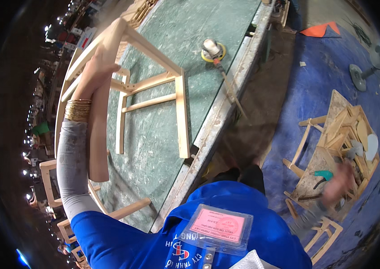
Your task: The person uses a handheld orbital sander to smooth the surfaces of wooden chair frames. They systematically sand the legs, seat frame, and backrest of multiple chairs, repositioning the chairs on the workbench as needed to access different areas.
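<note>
My left hand [95, 76] is closed round the broad top piece of a pale, unfinished wooden chair frame [152, 54], which stands tilted on the green-topped workbench [154, 119]. Several gold bangles circle that wrist. Off to the right, my right hand [339, 183] is smeared by motion over a wooden tray stand [310, 157], so its fingers cannot be read. Beside it are a tool with a teal handle [323, 174] and pale round discs [371, 147].
A round power sander [212, 50] with a yellow rim lies on the bench, its hose [231, 87] trailing over the edge. More chair frames [48, 184] stand at the left. A blue floor sheet [306, 89], an orange cloth [320, 30] and a grey stand [358, 77] are at the right.
</note>
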Demonstrator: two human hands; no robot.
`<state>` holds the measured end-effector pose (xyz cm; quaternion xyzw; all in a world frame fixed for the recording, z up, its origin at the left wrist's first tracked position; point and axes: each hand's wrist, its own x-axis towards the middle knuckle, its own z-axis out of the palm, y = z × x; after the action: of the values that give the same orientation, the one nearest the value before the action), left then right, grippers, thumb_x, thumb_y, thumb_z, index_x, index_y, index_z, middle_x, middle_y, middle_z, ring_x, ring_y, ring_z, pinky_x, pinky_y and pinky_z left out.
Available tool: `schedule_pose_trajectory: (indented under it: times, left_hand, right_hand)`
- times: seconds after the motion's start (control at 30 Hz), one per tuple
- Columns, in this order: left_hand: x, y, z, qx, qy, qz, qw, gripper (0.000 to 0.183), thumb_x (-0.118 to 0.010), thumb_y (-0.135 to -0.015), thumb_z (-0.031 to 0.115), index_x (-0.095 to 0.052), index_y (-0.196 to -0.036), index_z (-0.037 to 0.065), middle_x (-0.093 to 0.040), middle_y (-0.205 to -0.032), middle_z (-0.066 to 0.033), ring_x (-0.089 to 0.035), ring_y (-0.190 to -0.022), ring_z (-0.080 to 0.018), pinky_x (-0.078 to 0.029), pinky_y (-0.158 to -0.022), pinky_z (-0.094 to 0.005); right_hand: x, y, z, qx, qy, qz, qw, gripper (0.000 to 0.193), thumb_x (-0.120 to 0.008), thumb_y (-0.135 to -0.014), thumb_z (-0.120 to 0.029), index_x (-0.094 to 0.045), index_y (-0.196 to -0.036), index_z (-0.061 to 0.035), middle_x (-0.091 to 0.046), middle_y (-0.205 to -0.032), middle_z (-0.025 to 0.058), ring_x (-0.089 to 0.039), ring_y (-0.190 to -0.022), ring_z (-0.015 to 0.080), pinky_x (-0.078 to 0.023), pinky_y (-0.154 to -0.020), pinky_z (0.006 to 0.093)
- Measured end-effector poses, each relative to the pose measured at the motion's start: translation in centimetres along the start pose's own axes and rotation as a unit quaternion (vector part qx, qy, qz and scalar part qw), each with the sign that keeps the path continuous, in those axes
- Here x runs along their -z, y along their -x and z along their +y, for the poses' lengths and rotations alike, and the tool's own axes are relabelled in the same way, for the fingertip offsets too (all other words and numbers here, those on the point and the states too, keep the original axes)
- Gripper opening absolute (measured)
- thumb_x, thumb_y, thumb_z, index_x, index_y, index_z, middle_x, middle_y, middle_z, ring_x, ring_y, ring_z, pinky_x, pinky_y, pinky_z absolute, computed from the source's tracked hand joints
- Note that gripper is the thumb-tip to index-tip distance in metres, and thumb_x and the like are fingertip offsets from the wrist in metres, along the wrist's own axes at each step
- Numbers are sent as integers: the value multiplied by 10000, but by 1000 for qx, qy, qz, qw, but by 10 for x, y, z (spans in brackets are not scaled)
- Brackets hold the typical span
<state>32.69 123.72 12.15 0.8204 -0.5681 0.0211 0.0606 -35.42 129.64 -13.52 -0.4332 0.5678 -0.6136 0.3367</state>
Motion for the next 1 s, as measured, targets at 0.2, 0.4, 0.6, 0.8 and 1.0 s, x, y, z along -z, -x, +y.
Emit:
schedule_pose_trajectory:
  times: [0.2, 0.4, 0.6, 0.8, 1.0]
  left_hand:
    - [8, 9, -3, 46, -2, 3, 999, 827, -669, -677, 184, -296, -1377, -48, -542, -1185, -211, -561, -1038, -229, -417, -908, -292]
    - [12, 1, 39, 93, 135, -27, 986, 813, -634, -661, 98, -292, -1390, -15, -547, -1175, -220, -559, -1050, -217, -451, -894, -318]
    - [7, 2, 45, 173, 147, 12, 974, 856, -630, -643, 109, -280, -1422, 51, -487, -1283, -164, -511, -1129, -226, -400, -965, -347]
    - [8, 1, 41, 197, 50, 6, 979, 906, -664, -597, 231, -308, -1417, 82, -453, -1335, -150, -494, -1164, -270, -393, -994, -420]
    - [8, -2, 46, 219, 90, 5, 972, 908, -665, -592, 172, -301, -1418, 77, -443, -1343, -160, -473, -1197, -283, -382, -1008, -424]
  right_hand:
    - [-394, 62, 28, -237, -202, -294, 904, 166, -630, -835, -98, -644, -940, 30, -636, -813, 44, -597, -740, 117, -486, -665, 248]
    - [-597, 83, 96, -285, -227, -288, 885, 111, -636, -788, -57, -660, -847, 34, -639, -702, 54, -601, -612, 102, -483, -565, 230]
    - [-673, 94, 117, -270, -80, -264, 922, 126, -633, -764, -87, -671, -791, 30, -665, -693, 134, -646, -621, 191, -495, -570, 291]
    - [-679, 106, 112, -162, -4, -224, 961, 108, -628, -767, -106, -672, -785, -8, -642, -758, 136, -624, -684, 293, -480, -645, 355]
    - [-666, 116, 109, -38, 30, -248, 968, 206, -543, -796, 9, -670, -955, -19, -620, -906, 141, -609, -811, 301, -480, -720, 367]
